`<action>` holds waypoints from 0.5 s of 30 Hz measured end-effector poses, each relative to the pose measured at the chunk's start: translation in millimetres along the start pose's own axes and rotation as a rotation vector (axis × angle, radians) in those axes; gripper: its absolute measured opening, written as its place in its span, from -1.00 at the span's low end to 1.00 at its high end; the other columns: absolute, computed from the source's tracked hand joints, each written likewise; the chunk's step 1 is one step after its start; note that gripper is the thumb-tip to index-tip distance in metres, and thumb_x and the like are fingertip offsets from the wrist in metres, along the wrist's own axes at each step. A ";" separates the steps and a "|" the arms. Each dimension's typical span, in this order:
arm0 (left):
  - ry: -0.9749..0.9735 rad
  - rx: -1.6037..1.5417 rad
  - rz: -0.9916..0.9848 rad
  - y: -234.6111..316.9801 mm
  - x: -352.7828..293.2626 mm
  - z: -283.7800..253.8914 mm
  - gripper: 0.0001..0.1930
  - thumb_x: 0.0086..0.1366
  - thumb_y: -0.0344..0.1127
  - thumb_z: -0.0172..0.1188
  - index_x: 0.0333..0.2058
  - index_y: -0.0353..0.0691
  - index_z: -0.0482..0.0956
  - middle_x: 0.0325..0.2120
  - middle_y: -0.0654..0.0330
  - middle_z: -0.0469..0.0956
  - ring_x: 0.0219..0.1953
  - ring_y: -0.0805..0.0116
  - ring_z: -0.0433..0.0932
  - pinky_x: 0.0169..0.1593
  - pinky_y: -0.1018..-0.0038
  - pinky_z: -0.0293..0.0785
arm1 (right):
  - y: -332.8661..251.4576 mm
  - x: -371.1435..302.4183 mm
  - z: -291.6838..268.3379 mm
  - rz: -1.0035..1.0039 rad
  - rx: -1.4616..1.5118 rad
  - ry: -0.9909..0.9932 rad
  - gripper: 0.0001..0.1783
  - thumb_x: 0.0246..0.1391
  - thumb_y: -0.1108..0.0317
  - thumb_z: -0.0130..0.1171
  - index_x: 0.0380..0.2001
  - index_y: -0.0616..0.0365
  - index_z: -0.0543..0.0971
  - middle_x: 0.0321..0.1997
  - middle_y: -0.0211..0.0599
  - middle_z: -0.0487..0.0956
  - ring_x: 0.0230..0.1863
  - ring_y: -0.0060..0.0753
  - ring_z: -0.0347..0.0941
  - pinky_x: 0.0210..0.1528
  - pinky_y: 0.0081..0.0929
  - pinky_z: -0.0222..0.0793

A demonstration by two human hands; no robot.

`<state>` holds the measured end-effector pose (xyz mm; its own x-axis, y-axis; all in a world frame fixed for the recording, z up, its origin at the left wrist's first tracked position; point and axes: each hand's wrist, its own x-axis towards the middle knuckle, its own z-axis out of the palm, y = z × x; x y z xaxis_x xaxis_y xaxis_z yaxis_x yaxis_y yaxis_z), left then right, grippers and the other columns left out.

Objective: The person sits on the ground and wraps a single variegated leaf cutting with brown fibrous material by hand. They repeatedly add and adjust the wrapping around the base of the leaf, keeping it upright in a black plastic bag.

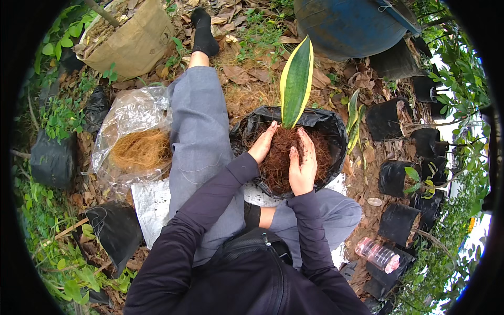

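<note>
Black plastic grow bag [328,123]: stood on the ground between the person's legs, mouth open upward, filled with reddish-brown coconut fibre [281,160]. Its lower wall was hidden behind the hands and a knee.

Snake plant leaf [296,81]: one broad green blade with yellow margins, rooted in the fibre at the middle of the bag. Long axis ran upright, tip pointing away from the person toward the top of the view; its base was hidden in the fibre between the two hands.

Left hand [262,143]: lay on the fibre just left of the leaf base, fingers stretched out flat and together, gripping nothing.

Right hand [303,163]: rested palm down on the fibre just right of the leaf base, fingers extended and soiled, gripping nothing.

Clear plastic bag [131,113]: crumpled, at the person's left beside the outstretched leg, holding pale tan loose fibre [140,149].

Tan sack [134,44]: upper left, open-topped, contents hard to make out.

Blue drum [349,23]: upper right, cut off by the frame edge.

White sheet [149,205]: flat under the person, mostly covered.

Clear bottle with pink cap [379,255]: lay on its side at lower right.

Row of black nursery bags [401,176]: along the right, several partly hidden in foliage.
</note>
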<state>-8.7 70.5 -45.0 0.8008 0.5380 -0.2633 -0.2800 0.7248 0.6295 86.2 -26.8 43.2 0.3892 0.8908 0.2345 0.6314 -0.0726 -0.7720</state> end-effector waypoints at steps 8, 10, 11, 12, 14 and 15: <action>0.193 0.183 0.087 -4.9 -4.5 4.4 -0.31 0.47 0.17 -0.33 0.31 -0.29 0.13 0.29 0.10 0.18 0.33 0.35 0.13 0.37 0.43 0.02 | 10.4 -6.9 18.0 -0.258 -0.225 -0.170 -0.56 0.18 0.39 0.06 0.15 0.14 0.44 0.24 -0.12 0.40 0.28 0.02 0.27 0.39 -0.07 0.02; 0.177 0.177 0.115 -7.9 -2.5 1.3 -0.32 0.46 0.18 -0.33 0.27 -0.28 0.22 0.24 0.10 0.27 0.28 0.35 0.22 0.33 0.43 0.10 | 10.1 -5.3 12.7 -0.252 -0.220 -0.199 -0.56 0.17 0.38 0.07 0.14 0.12 0.45 0.20 -0.15 0.45 0.25 -0.06 0.32 0.37 -0.13 0.03; 0.101 0.165 0.074 -6.1 -0.8 -3.0 -0.33 0.47 0.18 -0.33 0.25 -0.28 0.25 0.22 0.11 0.30 0.25 0.36 0.27 0.31 0.43 0.14 | 10.3 -3.0 9.2 -0.226 -0.164 -0.203 -0.56 0.17 0.39 0.07 0.14 0.14 0.44 0.20 -0.15 0.46 0.25 -0.08 0.32 0.37 -0.15 0.03; 0.025 0.154 0.033 -5.1 0.5 -5.8 -0.34 0.47 0.18 -0.33 0.23 -0.27 0.28 0.19 0.11 0.34 0.21 0.37 0.31 0.28 0.44 0.19 | 10.3 -0.7 6.2 -0.200 -0.110 -0.209 -0.56 0.16 0.41 0.07 0.14 0.16 0.44 0.20 -0.16 0.46 0.24 -0.10 0.33 0.36 -0.16 0.03; -0.007 0.073 0.036 -6.2 2.8 -4.5 -0.41 0.48 0.13 -0.30 0.14 -0.27 0.38 0.06 0.15 0.47 0.10 0.43 0.43 0.18 0.46 0.32 | 10.5 2.2 2.5 -0.229 -0.210 -0.074 -0.60 0.19 0.35 0.06 0.09 0.18 0.45 0.16 -0.20 0.49 0.20 -0.18 0.38 0.32 -0.21 0.06; 0.015 0.041 0.017 -6.6 3.2 -2.9 -0.39 0.47 0.14 -0.29 0.12 -0.30 0.41 0.06 0.15 0.48 0.08 0.43 0.43 0.17 0.47 0.31 | 10.5 2.6 2.8 -0.227 -0.220 -0.037 -0.62 0.19 0.35 0.06 0.07 0.17 0.46 0.15 -0.20 0.49 0.17 -0.20 0.39 0.31 -0.21 0.07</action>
<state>-5.8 68.7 -52.2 0.7882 0.5566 -0.2627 -0.2713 0.6973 0.6634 92.0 -24.0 34.1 0.1998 0.9107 0.3616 0.8307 0.0382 -0.5554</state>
